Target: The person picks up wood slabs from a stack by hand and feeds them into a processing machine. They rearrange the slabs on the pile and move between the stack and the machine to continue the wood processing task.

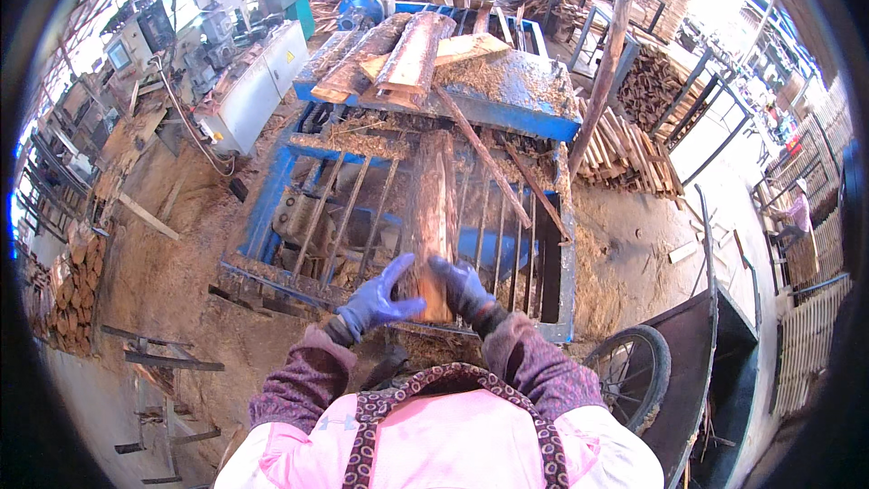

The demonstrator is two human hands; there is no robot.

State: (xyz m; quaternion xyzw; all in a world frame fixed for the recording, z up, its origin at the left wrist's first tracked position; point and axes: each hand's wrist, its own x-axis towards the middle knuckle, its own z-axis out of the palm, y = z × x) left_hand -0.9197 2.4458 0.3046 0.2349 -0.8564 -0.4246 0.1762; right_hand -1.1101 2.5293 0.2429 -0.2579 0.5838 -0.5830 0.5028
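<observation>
A long wooden slab with rough bark lies lengthwise over the metal bars of a blue machine frame, its near end toward me. My left hand, in a blue-purple glove, is at the slab's left edge, thumb and fingers spread apart; whether it touches the wood is hard to tell. On the other side my right hand, gloved alike, has its fingers bent against the slab's right edge close to the near end. Part of that hand's grip is hidden.
More bark-covered slabs rest on the machine's sawdust-strewn blue top. Thin wood strips slant across the bars. A wheeled cart stands at right, a control cabinet at left. Another person is far right.
</observation>
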